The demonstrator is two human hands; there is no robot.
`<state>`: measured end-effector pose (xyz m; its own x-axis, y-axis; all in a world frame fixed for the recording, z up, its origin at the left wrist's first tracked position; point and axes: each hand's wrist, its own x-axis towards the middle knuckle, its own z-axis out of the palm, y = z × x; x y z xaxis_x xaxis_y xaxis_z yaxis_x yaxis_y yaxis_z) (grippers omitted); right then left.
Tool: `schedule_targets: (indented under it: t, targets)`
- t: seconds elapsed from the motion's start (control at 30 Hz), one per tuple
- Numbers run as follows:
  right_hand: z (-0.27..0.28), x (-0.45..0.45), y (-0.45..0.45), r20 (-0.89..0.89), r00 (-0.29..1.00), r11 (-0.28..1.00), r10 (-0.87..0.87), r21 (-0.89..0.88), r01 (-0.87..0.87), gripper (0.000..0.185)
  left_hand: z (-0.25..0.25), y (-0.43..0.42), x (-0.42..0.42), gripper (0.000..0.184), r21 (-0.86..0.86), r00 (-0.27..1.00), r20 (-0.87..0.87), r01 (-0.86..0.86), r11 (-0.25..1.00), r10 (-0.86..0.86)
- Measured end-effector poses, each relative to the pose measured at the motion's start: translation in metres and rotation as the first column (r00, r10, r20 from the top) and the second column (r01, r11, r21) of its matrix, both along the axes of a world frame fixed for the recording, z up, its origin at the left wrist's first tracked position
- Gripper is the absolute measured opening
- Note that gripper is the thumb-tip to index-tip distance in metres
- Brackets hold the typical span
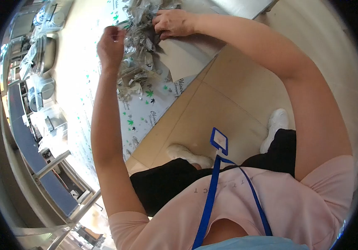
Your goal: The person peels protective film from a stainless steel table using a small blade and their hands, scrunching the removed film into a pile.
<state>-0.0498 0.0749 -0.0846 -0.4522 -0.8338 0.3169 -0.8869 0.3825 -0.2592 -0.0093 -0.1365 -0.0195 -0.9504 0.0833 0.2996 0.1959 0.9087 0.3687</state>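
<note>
A long heap of crumpled, see-through plastic pieces lies across a white sheet printed with green leaves. On the left side of the heap, my left hand is raised with thumb and fingers pinched together. What it pinches, if anything, is too small to make out. My right hand reaches in from the other side, fingers curled against the plastic, their tips partly hidden by it. Beneath the right hand is a plain beige sheet or board.
Clear plastic bins and a metal pan stand along the far left. Beside them are a blue panel and metal rails. A badge hangs from my neck over the tiled floor.
</note>
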Motion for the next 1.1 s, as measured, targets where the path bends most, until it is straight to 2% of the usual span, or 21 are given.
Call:
schedule_targets:
  t: [0.03, 0.07, 0.1, 0.17, 0.2, 0.3, 0.4, 0.5, 0.53, 0.63, 0.67, 0.77, 0.87, 0.97, 1.0, 1.1]
  targets:
    - [0.000, -0.001, -0.001, 0.009, 1.000, 1.000, -0.003, 0.000, 0.003, 0.018, -0.007, 0.011, 0.011, 0.023, 0.167, 0.981, 0.067, 0.168, 0.972, -0.181]
    - [-0.003, -0.006, -0.004, 0.104, 0.995, 0.997, -0.001, -0.082, 0.009, 0.011, -0.010, 0.026, 0.018, 0.026, 0.078, 0.944, 0.023, 0.326, 0.942, -0.329]
    - [-0.002, -0.007, -0.005, 0.115, 0.993, 0.996, -0.027, -0.082, 0.036, 0.012, -0.013, 0.039, 0.023, 0.029, -0.014, 0.882, -0.006, 0.472, 0.882, -0.472]
    - [-0.005, -0.008, -0.005, 0.137, 0.988, 0.993, -0.073, -0.080, 0.084, 0.016, -0.023, 0.050, 0.028, 0.034, -0.074, 0.919, 0.005, 0.394, 0.916, -0.395]
    - [-0.005, -0.010, -0.011, 0.079, 0.993, 0.989, -0.090, -0.114, 0.099, 0.015, -0.027, 0.051, 0.028, 0.036, -0.108, 0.935, 0.007, 0.354, 0.929, -0.356]
    - [0.001, -0.008, -0.005, 0.165, 0.983, 0.983, -0.084, -0.148, 0.109, 0.015, -0.034, 0.045, 0.020, 0.041, -0.009, 0.943, 0.132, 0.308, 0.951, -0.305]
    - [0.007, -0.020, -0.011, 0.139, 0.987, 0.986, -0.078, -0.137, 0.097, 0.016, -0.033, 0.041, 0.014, 0.039, 0.087, 0.947, 0.166, 0.264, 0.961, -0.275]
    - [0.017, -0.027, -0.021, 0.207, 0.964, 0.978, -0.165, -0.090, 0.187, 0.016, -0.030, 0.034, 0.000, 0.039, 0.094, 0.964, 0.114, 0.232, 0.968, -0.242]
    - [0.023, -0.030, -0.019, 0.269, 0.951, 0.969, -0.150, -0.151, 0.196, 0.018, -0.029, 0.032, -0.002, 0.039, 0.148, 0.967, 0.083, 0.225, 0.963, -0.239]
    - [0.011, -0.057, -0.038, 0.276, 0.933, 0.962, -0.232, -0.074, 0.261, 0.022, -0.028, 0.028, -0.013, 0.040, 0.211, 0.976, 0.162, 0.110, 0.971, -0.146]
    - [0.014, -0.056, -0.036, 0.338, 0.909, 0.946, -0.244, -0.121, 0.299, 0.026, -0.030, 0.027, -0.016, 0.040, 0.223, 0.977, 0.171, 0.087, 0.971, -0.127]
    - [0.017, -0.058, -0.042, 0.445, 0.833, 0.925, -0.329, -0.023, 0.379, 0.028, -0.033, 0.025, -0.023, 0.041, 0.187, 0.986, 0.137, 0.068, 0.980, -0.095]
    - [0.013, -0.069, -0.050, 0.188, 0.927, 0.944, -0.325, 0.011, 0.329, 0.029, -0.033, 0.025, -0.025, 0.041, 0.175, 0.983, 0.174, 0.026, 0.984, -0.057]
    - [0.051, -0.059, -0.002, 0.344, 0.928, 0.952, -0.144, -0.209, 0.225, 0.030, -0.037, 0.018, -0.030, 0.037, 0.194, 0.972, 0.221, 0.039, 0.980, -0.082]
    - [0.058, -0.066, 0.011, 0.206, 0.967, 0.974, -0.151, -0.136, 0.181, 0.030, -0.038, 0.015, -0.032, 0.036, 0.210, 0.966, 0.239, 0.049, 0.976, -0.100]
    - [0.062, -0.048, 0.043, 0.264, 0.930, 0.959, -0.257, 0.190, 0.211, 0.032, -0.044, 0.006, -0.036, 0.032, 0.287, 0.933, 0.323, 0.060, 0.956, -0.156]
